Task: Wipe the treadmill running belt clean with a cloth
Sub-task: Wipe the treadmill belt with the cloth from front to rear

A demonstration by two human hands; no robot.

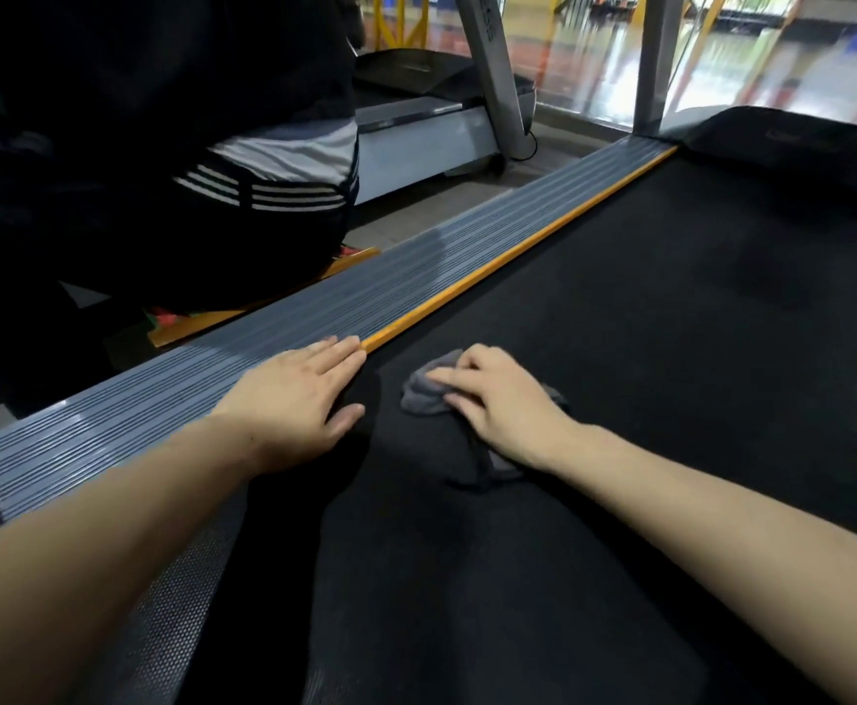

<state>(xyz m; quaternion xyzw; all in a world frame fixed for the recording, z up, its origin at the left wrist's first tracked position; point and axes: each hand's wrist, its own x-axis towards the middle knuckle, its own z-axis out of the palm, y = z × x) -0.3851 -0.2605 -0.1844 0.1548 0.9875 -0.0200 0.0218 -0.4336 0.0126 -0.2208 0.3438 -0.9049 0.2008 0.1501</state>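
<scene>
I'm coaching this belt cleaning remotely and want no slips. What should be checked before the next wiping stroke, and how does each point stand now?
1. Cloth lies on the running belt: ok.
2. Right hand has a grip on the cloth, fingers on top: ok.
3. Left hand braced flat on the grey side rail: ok.
4. Belt ahead free of objects: ok.
5. Belt stopped: cannot tell.
6. Cloth damp or clean enough: cannot tell.
</scene>
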